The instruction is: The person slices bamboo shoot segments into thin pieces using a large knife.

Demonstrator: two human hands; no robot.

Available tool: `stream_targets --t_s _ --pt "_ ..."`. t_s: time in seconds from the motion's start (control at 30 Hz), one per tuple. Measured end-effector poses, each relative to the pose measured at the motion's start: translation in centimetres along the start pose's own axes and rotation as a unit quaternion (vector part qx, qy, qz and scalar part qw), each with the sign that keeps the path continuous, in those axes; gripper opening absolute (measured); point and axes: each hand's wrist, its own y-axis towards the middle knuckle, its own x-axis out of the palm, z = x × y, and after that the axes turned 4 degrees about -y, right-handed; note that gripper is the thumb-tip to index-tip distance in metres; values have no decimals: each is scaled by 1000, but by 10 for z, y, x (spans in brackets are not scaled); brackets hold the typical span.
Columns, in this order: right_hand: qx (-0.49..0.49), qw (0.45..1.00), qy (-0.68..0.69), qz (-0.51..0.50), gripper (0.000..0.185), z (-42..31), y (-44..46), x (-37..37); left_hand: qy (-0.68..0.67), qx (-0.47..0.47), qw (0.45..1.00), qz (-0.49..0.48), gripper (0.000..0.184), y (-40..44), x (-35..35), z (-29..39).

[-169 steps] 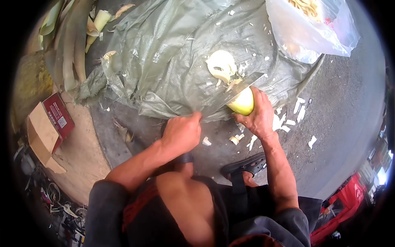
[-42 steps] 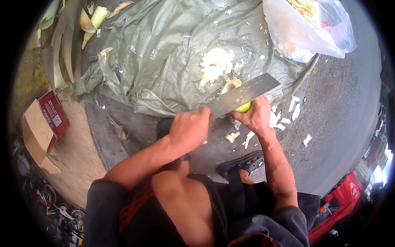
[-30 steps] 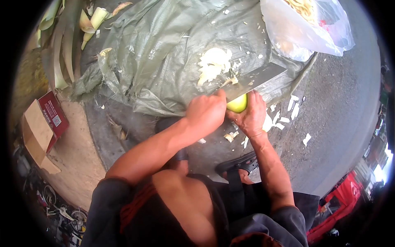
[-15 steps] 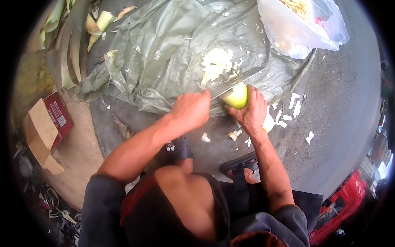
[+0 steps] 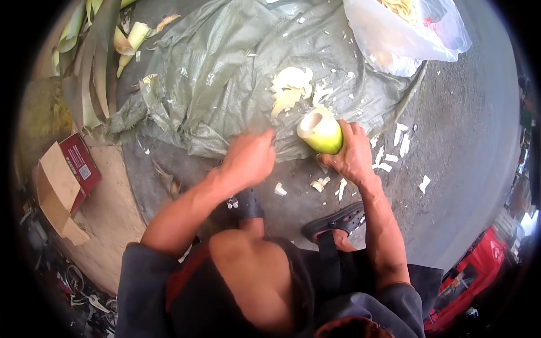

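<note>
My right hand [image 5: 350, 152] grips a yellow-green bamboo shoot piece [image 5: 324, 135], fingers around its right side and thumb below. Its hollow white end faces up and left. My left hand [image 5: 249, 156] is closed in a fist to the left of the shoot, apart from it. It holds the knife, whose blade is smeared by motion and cannot be made out now. Pale cut peelings [image 5: 291, 84] lie beyond the shoot on a grey-green plastic sheet [image 5: 220, 96].
A clear plastic bag [image 5: 403, 48] with yellowish strips stands at the upper right. Long husks [image 5: 93, 73] and a pale shoot tip [image 5: 135, 42] lie at the upper left. An open cardboard box [image 5: 62, 180] is at the left. White scraps [image 5: 403, 141] litter the ground.
My left hand has moved left, away from the bamboo shoot, and the knife blade no longer lies across it. The shoot has tilted so its hollow cut end now shows.
</note>
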Motion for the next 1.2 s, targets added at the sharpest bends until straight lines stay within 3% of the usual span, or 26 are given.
stream_targets --t_s 0.13,0.3,0.4,0.43,0.53,0.67,0.87,1.2 --pt "26 974 -98 201 83 -15 -6 14 -32 9 999 17 20 -32 4 -12" --pt "19 990 -86 111 88 -23 -1 10 6 14 1000 27 16 -48 10 -22" --pt "-34 989 -21 140 90 -3 9 10 29 46 998 22 17 -57 10 -25" --pt "-22 992 71 101 94 1 12 11 35 55 998 27 18 -58 10 -25" --pt "12 999 51 10 96 2 18 3 51 64 996 32 19 -65 10 -21" --pt "-46 997 48 29 87 11 24 5 42 56 997 28 18 -62 21 -18" --pt "-33 996 78 43 75 6 23 13 30 47 998 24 11 -47 33 -5" --pt "-28 991 49 120 76 0 15 28 25 73 995 56 15 4 49 14"
